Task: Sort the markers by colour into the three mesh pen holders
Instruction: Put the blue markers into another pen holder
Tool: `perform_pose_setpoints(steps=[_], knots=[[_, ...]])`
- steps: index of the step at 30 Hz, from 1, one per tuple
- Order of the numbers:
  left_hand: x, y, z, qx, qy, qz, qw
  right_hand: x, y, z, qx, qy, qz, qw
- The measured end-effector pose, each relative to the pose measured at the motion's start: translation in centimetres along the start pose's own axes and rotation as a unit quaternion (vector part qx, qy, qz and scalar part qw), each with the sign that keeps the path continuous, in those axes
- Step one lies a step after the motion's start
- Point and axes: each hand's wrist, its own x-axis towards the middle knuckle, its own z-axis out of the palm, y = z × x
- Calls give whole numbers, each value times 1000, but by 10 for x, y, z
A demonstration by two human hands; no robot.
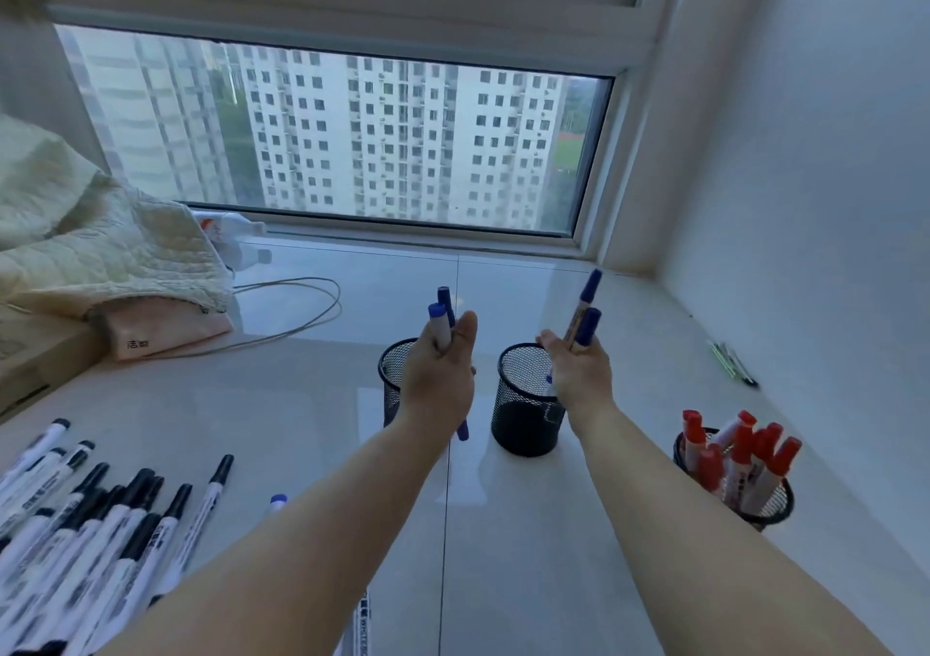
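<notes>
My left hand (442,372) grips blue-capped markers (439,322) above and in front of the left black mesh holder (391,368), with one blue end sticking out below the hand. My right hand (578,372) holds two blue-capped markers (586,316) over the rim of the middle mesh holder (521,414). The right mesh holder (777,504) is packed with several red-capped markers (740,454). A pile of black-capped markers (95,519) lies on the tiled sill at lower left. One loose blue-capped marker (277,502) peeks out beside my left forearm.
A folded quilt (85,238) and a pink cloth (166,328) sit at far left, with a white cable (302,308) looping beside them. A plastic bottle (236,243) lies near the window. Pens (732,363) rest along the right wall.
</notes>
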Motion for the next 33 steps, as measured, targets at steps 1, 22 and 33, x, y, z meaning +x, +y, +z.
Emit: perform_pose_setpoints(steps=[1, 22, 33], knots=[[1, 0, 2, -6, -5, 6, 1000, -3, 4, 0, -13, 1, 1, 1000], [-51, 8, 38, -72, -53, -7, 996, -101, 12, -32, -45, 58, -18, 997], [-84, -20, 38, -52, -11, -62, 997, -122, 22, -34, -14, 122, -57, 991]])
